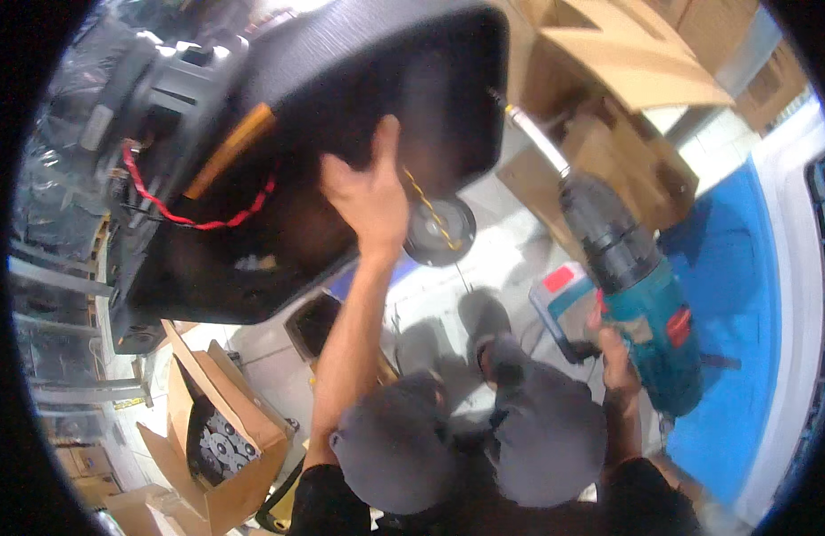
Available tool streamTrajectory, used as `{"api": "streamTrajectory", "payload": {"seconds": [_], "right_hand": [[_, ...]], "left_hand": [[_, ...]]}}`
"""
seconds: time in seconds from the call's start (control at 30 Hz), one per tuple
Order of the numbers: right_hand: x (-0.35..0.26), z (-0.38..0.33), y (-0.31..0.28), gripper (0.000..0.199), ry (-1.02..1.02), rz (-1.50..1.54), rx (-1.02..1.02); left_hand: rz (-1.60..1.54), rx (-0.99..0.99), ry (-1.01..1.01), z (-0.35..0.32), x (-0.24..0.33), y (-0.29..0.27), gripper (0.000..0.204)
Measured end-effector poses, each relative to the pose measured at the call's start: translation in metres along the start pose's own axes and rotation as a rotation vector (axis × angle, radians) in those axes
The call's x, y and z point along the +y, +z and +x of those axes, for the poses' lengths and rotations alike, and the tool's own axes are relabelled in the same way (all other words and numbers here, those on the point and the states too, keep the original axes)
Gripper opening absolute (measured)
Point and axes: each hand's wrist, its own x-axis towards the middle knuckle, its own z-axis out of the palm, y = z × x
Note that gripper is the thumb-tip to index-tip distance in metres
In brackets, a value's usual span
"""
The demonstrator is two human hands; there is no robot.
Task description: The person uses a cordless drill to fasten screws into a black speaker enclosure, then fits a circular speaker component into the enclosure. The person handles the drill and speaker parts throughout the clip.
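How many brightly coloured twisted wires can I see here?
2: a red wire at the left part of the large black panel, and a yellow wire right of the left hand, crossing the round black disc. More may be hidden.

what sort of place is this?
Probably a workshop or assembly area: a power drill in the right hand, a black housing with red wire exposed, and an open carton.

Wears black sleeves (314, 502), cut short and leaving the forearms (348, 348) bare; wears plain grey trousers (395, 447), matte and softly creased; also wears dark grey shoes (482, 314), too blurred to show finer detail.
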Motion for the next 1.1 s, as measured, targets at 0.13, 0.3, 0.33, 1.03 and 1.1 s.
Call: {"api": "streamTrajectory", "payload": {"seconds": [0.13, 0.3, 0.33, 1.03, 1.1], "right_hand": [[0.040, -0.028, 0.004, 0.026, 0.083, -0.129, 0.176], [0.087, -0.040, 0.020, 0.021, 0.424, -0.093, -0.005], [0.098, -0.038, 0.026, 0.020, 0.361, -0.155, -0.083], [0.238, 0.023, 0.167, 0.068, 0.001, 0.287, 0.099], [0.235, 0.018, 0.163, 0.069, -0.049, 0.233, 0.124]], "left_hand": [[-0.088, -0.016, 0.067, -0.001, -0.006, 0.002, 0.038], [-0.093, -0.015, 0.062, 0.000, -0.006, 0.003, 0.041], [-0.047, -0.021, 0.039, -0.001, -0.006, 0.002, 0.041], [-0.128, -0.007, 0.042, -0.001, -0.005, 0.002, 0.036], [-0.097, -0.011, 0.043, -0.001, -0.004, 0.002, 0.035]]}}
